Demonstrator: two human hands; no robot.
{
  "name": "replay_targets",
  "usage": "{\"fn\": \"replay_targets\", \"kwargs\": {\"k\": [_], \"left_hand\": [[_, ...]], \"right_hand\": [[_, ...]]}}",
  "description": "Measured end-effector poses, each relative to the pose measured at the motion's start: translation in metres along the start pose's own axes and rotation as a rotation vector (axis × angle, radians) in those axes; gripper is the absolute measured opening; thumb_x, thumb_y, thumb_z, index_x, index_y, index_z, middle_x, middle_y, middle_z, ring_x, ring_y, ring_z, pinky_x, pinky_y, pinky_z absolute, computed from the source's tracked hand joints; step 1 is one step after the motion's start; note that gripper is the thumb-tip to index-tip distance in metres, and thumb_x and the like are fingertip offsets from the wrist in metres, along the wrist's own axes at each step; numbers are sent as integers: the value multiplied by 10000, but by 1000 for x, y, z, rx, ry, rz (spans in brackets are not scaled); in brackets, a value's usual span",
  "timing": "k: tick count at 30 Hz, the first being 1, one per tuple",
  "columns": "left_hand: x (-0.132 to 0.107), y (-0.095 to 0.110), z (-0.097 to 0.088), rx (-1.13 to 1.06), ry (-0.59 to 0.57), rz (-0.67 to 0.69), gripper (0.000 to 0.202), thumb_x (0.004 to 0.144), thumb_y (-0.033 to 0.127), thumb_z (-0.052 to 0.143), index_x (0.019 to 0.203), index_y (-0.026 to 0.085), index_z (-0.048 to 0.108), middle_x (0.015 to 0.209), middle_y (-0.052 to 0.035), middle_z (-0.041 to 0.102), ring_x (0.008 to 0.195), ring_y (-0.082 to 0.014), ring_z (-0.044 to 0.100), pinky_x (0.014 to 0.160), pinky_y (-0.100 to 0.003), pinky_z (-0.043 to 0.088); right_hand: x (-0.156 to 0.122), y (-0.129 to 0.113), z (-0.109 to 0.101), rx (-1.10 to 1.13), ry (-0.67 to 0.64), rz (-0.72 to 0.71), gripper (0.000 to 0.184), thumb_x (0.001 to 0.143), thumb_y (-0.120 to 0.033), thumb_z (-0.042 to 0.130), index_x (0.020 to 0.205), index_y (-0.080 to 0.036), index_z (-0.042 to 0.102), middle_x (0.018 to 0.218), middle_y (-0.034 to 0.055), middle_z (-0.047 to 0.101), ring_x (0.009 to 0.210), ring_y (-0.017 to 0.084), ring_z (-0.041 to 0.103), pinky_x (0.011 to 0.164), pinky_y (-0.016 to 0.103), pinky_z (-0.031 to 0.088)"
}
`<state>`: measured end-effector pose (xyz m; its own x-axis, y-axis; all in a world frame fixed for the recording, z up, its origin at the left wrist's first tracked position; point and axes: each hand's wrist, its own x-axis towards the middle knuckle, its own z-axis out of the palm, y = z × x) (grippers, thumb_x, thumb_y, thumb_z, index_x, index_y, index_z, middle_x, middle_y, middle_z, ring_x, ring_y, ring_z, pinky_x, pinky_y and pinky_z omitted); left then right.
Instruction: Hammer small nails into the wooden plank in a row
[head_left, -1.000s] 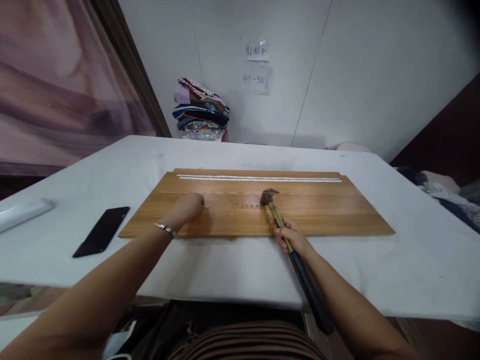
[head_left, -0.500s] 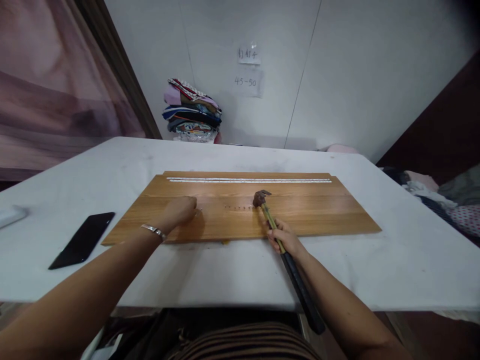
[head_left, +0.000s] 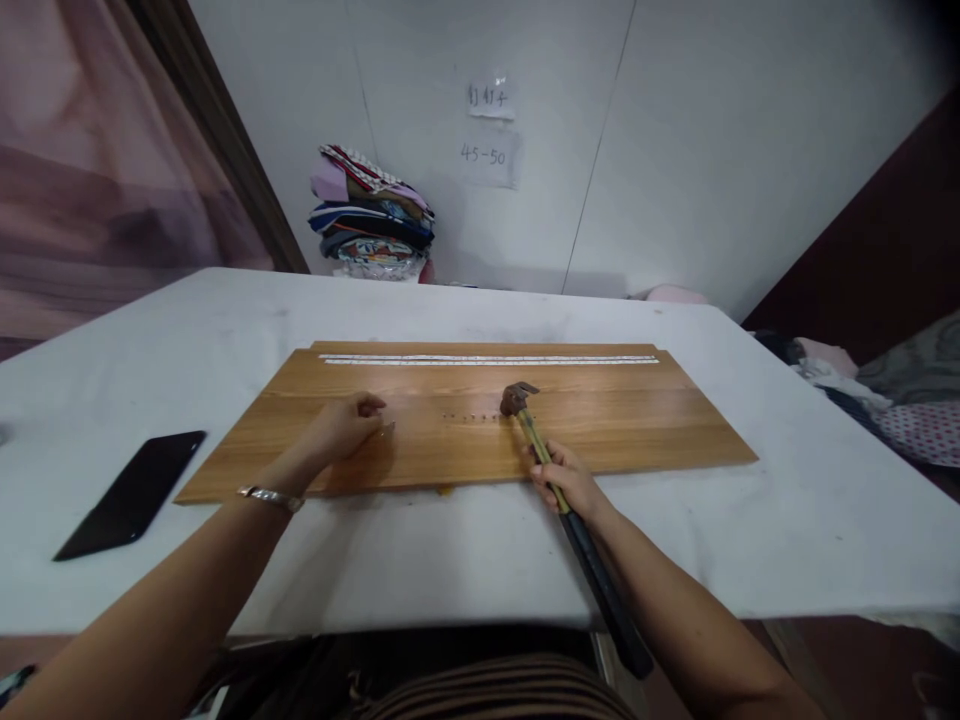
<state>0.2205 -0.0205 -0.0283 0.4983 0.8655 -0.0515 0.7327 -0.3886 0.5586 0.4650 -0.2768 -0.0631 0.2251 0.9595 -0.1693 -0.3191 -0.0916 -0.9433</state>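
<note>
A wooden board (head_left: pixel 450 450) lies flat on the table, with a row of small nails (head_left: pixel 472 418) standing in its middle. My right hand (head_left: pixel 566 480) is wrapped around the upper handle of a claw hammer (head_left: pixel 534 435). The hammer's rusty head rests at the right part of the nail row, hiding some of it. Over the board's left half, my left hand (head_left: pixel 345 425) has its fingers drawn together; whatever is between them is too small to make out. A few small shiny pieces, seemingly loose nails (head_left: pixel 388 428), lie just beside that hand.
Two white measuring strips (head_left: pixel 487 360) run along the board's far edge. A black phone (head_left: pixel 131 495) lies on the white table (head_left: pixel 465 570) to the left. Folded clothes (head_left: pixel 375 215) are stacked behind the table by the wall, and more fabric (head_left: pixel 847 380) lies at the right.
My left hand has lifted slightly and its fingers have shifted away from the small loose pieces. The right hand and hammer stay in place on the board. The view has turned slightly right.
</note>
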Motion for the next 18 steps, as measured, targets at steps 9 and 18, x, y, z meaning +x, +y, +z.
{"fn": "replay_targets", "kwargs": {"k": [9,18], "left_hand": [[-15,50,31,-313,-76,143,194,683,342,579,741,163,626,638,8,600,600,-113,534,590,-234,431],[-20,83,67,-335,-80,281,221,757,380,544,779,180,637,692,6,624,641,-117,540,581,-224,409]], "right_hand": [[-1,-3,0,26,23,-6,324,649,-269,599,937,-169,489,405,-123,441,250,54,315,247,164,250],[-1,-2,-3,35,43,-5,323,650,-253,594,943,-163,493,419,-121,449,244,53,327,251,170,251]]}}
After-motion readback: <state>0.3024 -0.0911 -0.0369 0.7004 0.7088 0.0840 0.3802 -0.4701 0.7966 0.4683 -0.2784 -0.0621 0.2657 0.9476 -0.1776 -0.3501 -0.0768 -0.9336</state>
